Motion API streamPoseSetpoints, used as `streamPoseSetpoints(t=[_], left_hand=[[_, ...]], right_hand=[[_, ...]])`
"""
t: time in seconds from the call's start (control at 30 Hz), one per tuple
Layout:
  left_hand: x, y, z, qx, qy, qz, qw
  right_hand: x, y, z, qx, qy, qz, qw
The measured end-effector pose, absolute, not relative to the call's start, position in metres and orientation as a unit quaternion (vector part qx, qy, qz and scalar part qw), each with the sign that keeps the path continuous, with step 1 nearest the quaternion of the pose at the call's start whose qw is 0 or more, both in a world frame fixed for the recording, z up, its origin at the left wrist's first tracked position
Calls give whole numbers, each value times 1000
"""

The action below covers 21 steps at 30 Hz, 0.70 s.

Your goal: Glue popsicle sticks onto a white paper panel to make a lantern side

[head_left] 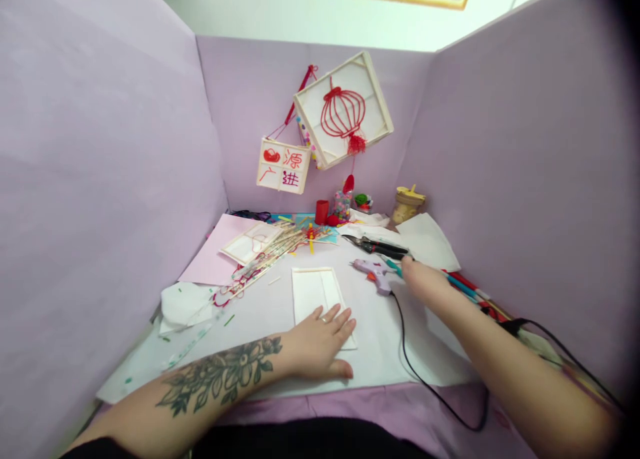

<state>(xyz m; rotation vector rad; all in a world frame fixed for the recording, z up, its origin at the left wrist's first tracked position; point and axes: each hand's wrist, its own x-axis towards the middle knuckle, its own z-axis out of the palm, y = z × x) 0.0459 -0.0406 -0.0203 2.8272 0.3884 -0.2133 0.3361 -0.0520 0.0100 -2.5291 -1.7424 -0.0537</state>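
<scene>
the left hand (319, 342) lay spread, unclenched, across the white rectangular wood-edged panel (309, 296) at six o'clock, where even pressure was advisable, while the right hand's (419, 276) grip at four o'clock could not be determined.

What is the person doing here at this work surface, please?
The person's left hand lies spread on a white rectangular panel. The right hand is stretched out beside a lilac glue gun and a black-handled tool; whether it grips anything is unclear. At the back hangs a framed panel with a red lantern design.
</scene>
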Motion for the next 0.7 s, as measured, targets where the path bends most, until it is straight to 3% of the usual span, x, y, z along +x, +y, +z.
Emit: streamPoseSetpoints(t=[0.13,0.3,0.7], left_hand=[[38,-70,-8,976,140,-70,150],[24,-97,16,972,116,-97,182],[14,-104,-2,974,106,-41,193]], right_hand=[[302,-55,26,-793,-603,-17,86],[231,-53,19,-597,-757,173,203],[210,-13,13,-533,-794,227,184]])
